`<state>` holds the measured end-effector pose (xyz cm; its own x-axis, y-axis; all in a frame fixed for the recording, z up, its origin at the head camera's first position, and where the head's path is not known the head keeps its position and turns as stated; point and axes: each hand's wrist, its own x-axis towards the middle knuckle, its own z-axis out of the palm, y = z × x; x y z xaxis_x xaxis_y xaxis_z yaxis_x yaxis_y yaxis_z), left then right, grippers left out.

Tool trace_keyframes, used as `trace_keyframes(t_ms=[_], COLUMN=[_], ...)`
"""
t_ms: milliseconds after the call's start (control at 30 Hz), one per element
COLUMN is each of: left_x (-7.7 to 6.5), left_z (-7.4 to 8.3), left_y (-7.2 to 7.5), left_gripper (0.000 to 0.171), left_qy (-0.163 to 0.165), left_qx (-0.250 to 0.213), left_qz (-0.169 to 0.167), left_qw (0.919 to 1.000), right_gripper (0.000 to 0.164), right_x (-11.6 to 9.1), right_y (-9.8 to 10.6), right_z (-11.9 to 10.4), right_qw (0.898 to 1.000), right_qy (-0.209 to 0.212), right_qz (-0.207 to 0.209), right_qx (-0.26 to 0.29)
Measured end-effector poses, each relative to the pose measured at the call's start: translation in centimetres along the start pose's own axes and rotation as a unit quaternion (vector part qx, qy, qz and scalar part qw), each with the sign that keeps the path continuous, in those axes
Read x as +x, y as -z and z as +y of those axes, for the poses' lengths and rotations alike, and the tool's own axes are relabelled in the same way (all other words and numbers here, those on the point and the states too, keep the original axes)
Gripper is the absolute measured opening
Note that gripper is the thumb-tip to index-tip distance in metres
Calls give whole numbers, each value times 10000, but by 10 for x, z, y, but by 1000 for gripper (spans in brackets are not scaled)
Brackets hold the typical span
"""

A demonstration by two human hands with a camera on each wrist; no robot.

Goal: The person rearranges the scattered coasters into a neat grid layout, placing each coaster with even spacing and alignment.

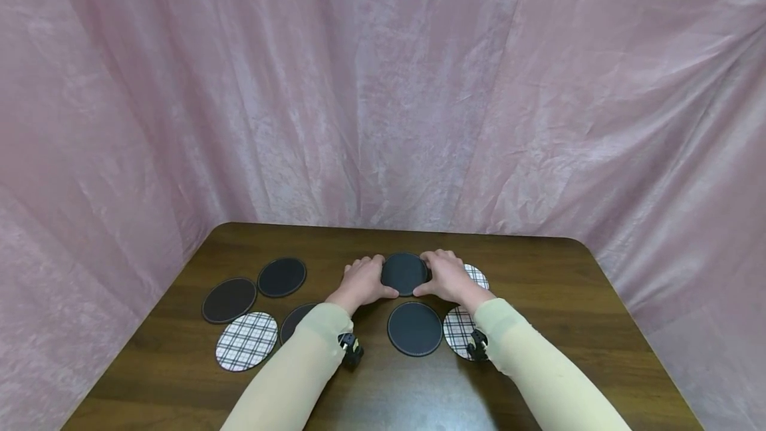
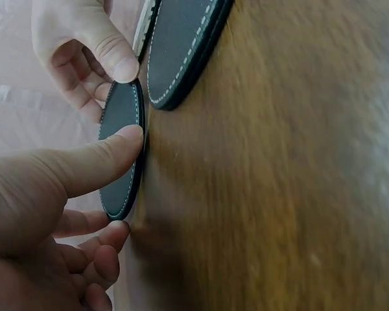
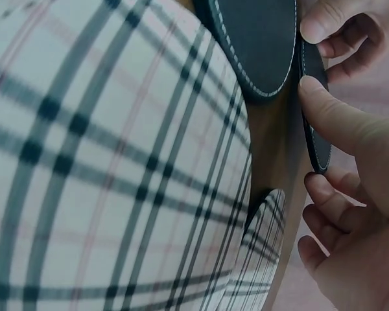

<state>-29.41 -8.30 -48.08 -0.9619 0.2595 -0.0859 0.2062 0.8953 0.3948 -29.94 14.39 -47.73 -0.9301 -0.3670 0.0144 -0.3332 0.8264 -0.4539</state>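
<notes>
Between my two hands is a round black coaster (image 1: 404, 274) with pale stitching round its edge, near the back of the table. My left hand (image 1: 363, 281) grips its left side, the thumb at the near rim and the fingers round the outer edge. From the right, my right hand (image 1: 445, 277) holds the same coaster in a matching way. Both thumbs show on its rim in the left wrist view, where the coaster (image 2: 121, 149) appears edge-on close to the wood. Just nearer to me lies another black coaster (image 1: 415, 329).
Two plaid coasters, a near one (image 1: 457, 331) and a far one (image 1: 477, 275), lie partly under my right hand and forearm. On the left are black coasters (image 1: 229, 300), a plaid coaster (image 1: 247, 342) and a black coaster (image 1: 293, 321) partly behind my left sleeve. A pink curtain (image 1: 383, 85) hangs behind the wooden table (image 1: 538, 285).
</notes>
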Motion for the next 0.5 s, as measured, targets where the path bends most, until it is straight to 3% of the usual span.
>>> trace_keyframes(t_ms=[500], left_x=[6], left_z=[8], left_y=[-6], left_gripper=[80], left_qy=[-63], left_qx=[104], left_qz=[-219], left_qw=[9997], right_gripper=[81], right_x=[-7], right_y=[3], right_z=[13], right_qw=[9999], right_qy=[80], right_qz=[-134], right_qx=[47])
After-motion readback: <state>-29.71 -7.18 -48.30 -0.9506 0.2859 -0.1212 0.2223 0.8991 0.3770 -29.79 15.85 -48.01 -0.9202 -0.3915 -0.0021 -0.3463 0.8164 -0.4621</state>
